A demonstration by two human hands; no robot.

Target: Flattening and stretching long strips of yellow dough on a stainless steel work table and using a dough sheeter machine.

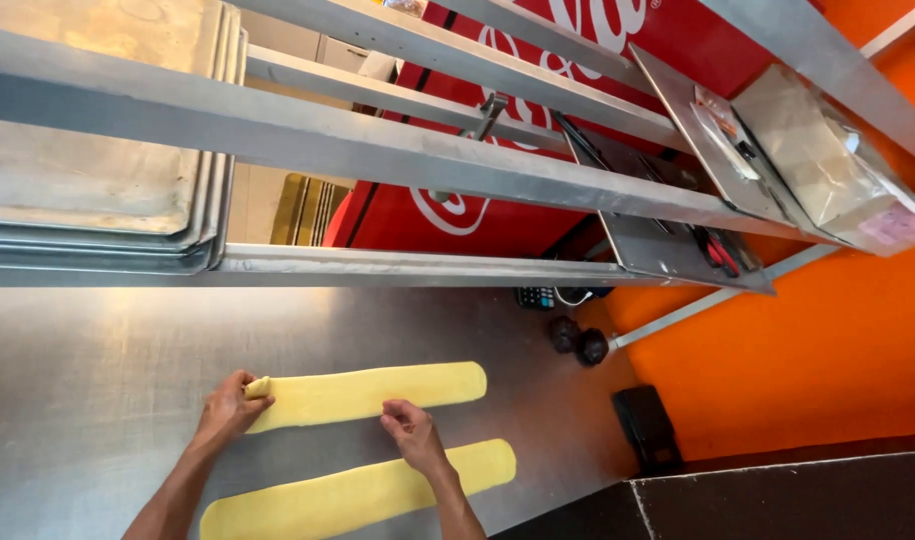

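Two long flat strips of yellow dough lie on a steel table [87, 390]. My left hand [229, 408] pinches the left end of the upper dough strip [377, 392], where that end is curled up into a small roll. My right hand [409, 430] rests with its fingertips on the lower edge of the same strip, near its middle. The lower dough strip [317, 500] lies flat just below, partly under my right forearm.
A metal rack frame [377, 150] crosses overhead, with stacked baking trays [97, 180] at upper left and more trays [717, 130] at right. A red cooler [537, 120] stands behind. A calculator [535, 297], two dark round weights [577, 340] and a black box [647, 428] sit near the orange wall.
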